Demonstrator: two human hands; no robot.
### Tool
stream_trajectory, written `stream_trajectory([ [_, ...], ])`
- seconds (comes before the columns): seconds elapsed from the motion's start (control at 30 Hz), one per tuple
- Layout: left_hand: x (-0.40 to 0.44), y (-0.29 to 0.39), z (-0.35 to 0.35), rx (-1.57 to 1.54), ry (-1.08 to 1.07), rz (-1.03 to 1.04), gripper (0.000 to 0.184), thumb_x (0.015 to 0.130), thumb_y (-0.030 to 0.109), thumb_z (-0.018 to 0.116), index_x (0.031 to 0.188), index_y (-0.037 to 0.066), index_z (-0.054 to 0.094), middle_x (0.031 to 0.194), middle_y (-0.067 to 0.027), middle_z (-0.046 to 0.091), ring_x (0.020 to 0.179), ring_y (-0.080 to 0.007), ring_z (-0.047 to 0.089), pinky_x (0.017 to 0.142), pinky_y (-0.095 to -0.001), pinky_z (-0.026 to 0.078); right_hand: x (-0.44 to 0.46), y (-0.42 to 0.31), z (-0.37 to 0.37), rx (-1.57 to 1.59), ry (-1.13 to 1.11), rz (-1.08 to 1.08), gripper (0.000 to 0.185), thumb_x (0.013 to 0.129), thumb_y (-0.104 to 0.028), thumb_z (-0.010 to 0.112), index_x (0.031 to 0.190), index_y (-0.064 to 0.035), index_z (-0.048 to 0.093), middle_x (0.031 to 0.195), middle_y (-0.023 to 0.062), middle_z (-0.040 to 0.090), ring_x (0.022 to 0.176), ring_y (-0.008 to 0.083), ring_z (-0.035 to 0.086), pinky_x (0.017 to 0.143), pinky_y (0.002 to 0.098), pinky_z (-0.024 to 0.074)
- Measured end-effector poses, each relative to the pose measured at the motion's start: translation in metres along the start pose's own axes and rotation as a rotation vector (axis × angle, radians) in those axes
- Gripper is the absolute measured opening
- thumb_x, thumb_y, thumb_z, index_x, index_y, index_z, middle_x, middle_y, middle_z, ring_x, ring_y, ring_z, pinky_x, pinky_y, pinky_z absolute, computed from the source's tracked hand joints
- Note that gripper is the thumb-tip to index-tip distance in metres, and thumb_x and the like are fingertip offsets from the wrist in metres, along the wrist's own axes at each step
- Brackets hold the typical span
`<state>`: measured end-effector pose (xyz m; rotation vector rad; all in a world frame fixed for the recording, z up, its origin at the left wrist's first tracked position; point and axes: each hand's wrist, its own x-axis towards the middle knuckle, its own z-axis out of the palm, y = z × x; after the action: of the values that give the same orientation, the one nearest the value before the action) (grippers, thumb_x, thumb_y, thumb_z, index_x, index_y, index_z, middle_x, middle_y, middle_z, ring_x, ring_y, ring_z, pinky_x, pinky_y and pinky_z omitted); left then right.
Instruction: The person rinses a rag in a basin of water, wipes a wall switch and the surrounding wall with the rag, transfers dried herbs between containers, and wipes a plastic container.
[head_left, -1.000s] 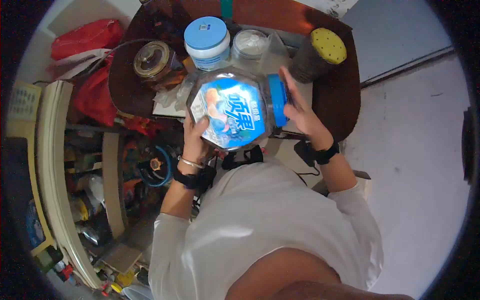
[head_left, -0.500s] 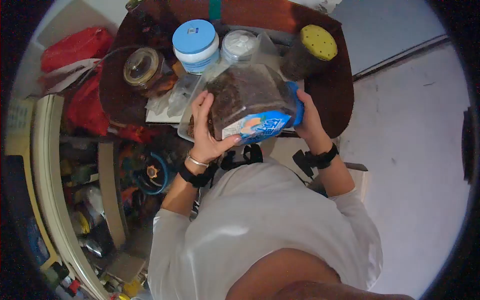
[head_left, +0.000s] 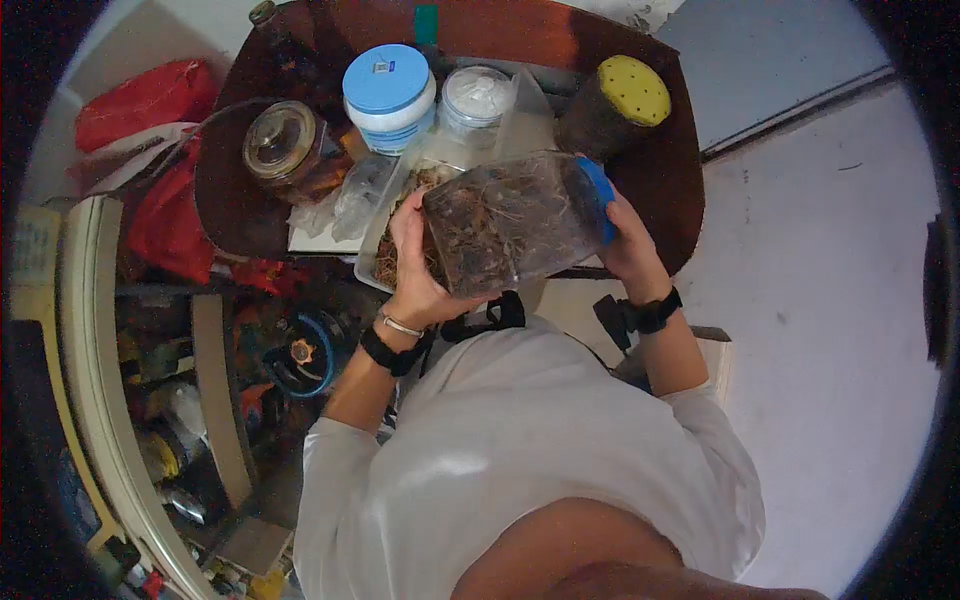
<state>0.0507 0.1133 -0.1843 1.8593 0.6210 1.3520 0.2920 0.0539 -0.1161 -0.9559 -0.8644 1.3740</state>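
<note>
Between both hands lies a clear plastic jar (head_left: pixel 510 222) on its side, filled with dark brown, root-like dried material. Its blue lid (head_left: pixel 597 200) points to the right. My left hand (head_left: pixel 420 265) is wrapped around the base end, with the fingers partly hidden behind and under it. At the other end my right hand (head_left: pixel 632 243) grips the lid. Underneath and behind the jar is an open translucent plastic tub (head_left: pixel 372 262) with brown stringy bits inside, partly covered by the jar and my left hand.
On the dark wooden table (head_left: pixel 228 215) stand a lidded glass jar (head_left: pixel 280 140), a white tub with a blue lid (head_left: pixel 390 95), a round clear container (head_left: pixel 477 97) and a dark container with a yellow lid (head_left: pixel 632 92). A crumpled plastic bag (head_left: pixel 362 197) lies left. Cluttered shelves (head_left: pixel 215 400) are lower left.
The jar has been rolled in my hands, so its blue label has turned out of sight and a clear side faces up. Both hands still hold it.
</note>
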Motion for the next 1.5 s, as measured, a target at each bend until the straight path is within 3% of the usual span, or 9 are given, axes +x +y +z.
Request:
stream_trajectory([
  [0.23,0.016,0.023,-0.005,0.066,-0.036,-0.146,0.121,0.039,0.029,0.088,0.133,-0.002,0.020,0.128,-0.0197,0.035,0.116,-0.0369,0.037,0.098,-0.0414,0.031,0.017,0.029,-0.018,0.321,0.117,0.211,0.053,0.086,-0.034,0.051,0.128,-0.0033,0.041,0.126,0.0107,0.048,0.114,0.0235,0.048,0.099,0.0371,0.0357],
  [0.53,0.017,0.023,-0.010,0.271,-0.082,0.125,0.118,0.047,0.022,0.085,0.140,0.015,0.012,0.133,-0.0244,0.032,0.115,-0.0424,0.039,0.093,-0.0497,0.034,0.023,0.042,-0.021,0.362,0.219,0.294,0.046,0.086,-0.039,0.050,0.118,-0.0070,0.052,0.117,0.0109,0.055,0.106,0.0261,0.053,0.093,0.0404,0.0411],
  [0.97,0.014,0.017,-0.005,0.308,-0.110,0.163,0.113,0.047,0.018,0.083,0.138,0.010,0.017,0.135,-0.0241,0.028,0.119,-0.0440,0.034,0.097,-0.0503,0.031,0.021,0.038,-0.031,0.464,0.186,0.304,0.043,0.085,-0.035,0.052,0.114,-0.0034,0.053,0.113,0.0114,0.058,0.103,0.0249,0.055,0.091,0.0371,0.0427],
  [1.13,0.017,0.017,-0.028,0.380,-0.274,0.059,0.103,0.049,0.016,0.082,0.135,0.006,0.025,0.138,-0.0218,0.025,0.126,-0.0419,0.024,0.103,-0.0473,0.024,0.009,-0.039,-0.015,-0.397,0.265,-0.190,0.059,0.070,-0.026,0.065,0.122,-0.0021,0.050,0.122,0.0106,0.052,0.108,0.0245,0.051,0.094,0.0337,0.0379],
  [1.17,0.014,0.015,-0.036,0.379,-0.276,0.059,0.103,0.049,0.016,0.082,0.135,0.006,0.025,0.138,-0.0218,0.025,0.126,-0.0419,0.024,0.103,-0.0473,0.024,0.007,-0.054,-0.011,-0.396,0.267,-0.190,0.059,0.070,-0.026,0.065,0.122,-0.0021,0.050,0.122,0.0106,0.052,0.108,0.0245,0.051,0.094,0.0337,0.0379],
  [1.23,0.007,0.009,-0.052,0.478,-0.155,-0.105,0.097,0.054,0.016,0.080,0.135,0.005,0.028,0.136,-0.0217,0.028,0.126,-0.0390,0.025,0.103,-0.0451,0.023,0.000,-0.074,-0.008,-1.219,0.231,-0.413,0.066,0.063,-0.028,0.070,0.121,-0.0054,0.051,0.123,0.0112,0.051,0.112,0.0274,0.048,0.096,0.0349,0.0364],
  [1.27,0.000,0.002,-0.059,0.471,-0.164,-0.101,0.097,0.054,0.016,0.080,0.135,0.005,0.028,0.136,-0.0217,0.028,0.126,-0.0390,0.025,0.103,-0.0451,0.023,-0.001,-0.075,-0.010,-1.338,0.187,-0.518,0.071,0.055,-0.026,0.073,0.121,-0.0104,0.052,0.124,0.0121,0.050,0.115,0.0314,0.045,0.096,0.0390,0.0364],
  [1.33,-0.020,-0.016,-0.071,0.587,0.041,-0.300,0.087,0.061,0.016,0.078,0.134,0.005,0.031,0.133,-0.0208,0.033,0.123,-0.0367,0.028,0.103,-0.0431,0.023,0.001,-0.074,-0.006,-1.535,0.157,-0.473,0.072,0.053,-0.024,0.074,0.121,-0.0122,0.052,0.125,0.0121,0.049,0.115,0.0332,0.044,0.095,0.0409,0.0367],
  [1.5,-0.049,-0.028,-0.088,0.622,0.078,-0.558,0.080,0.066,0.016,0.075,0.132,0.002,0.032,0.124,-0.0204,0.040,0.115,-0.0339,0.035,0.099,-0.0413,0.027,0.015,-0.045,-0.013,-1.899,-0.046,-0.285,0.073,0.052,-0.021,0.074,0.121,-0.0180,0.050,0.131,0.0094,0.042,0.119,0.0358,0.038,0.091,0.0515,0.0358],
])
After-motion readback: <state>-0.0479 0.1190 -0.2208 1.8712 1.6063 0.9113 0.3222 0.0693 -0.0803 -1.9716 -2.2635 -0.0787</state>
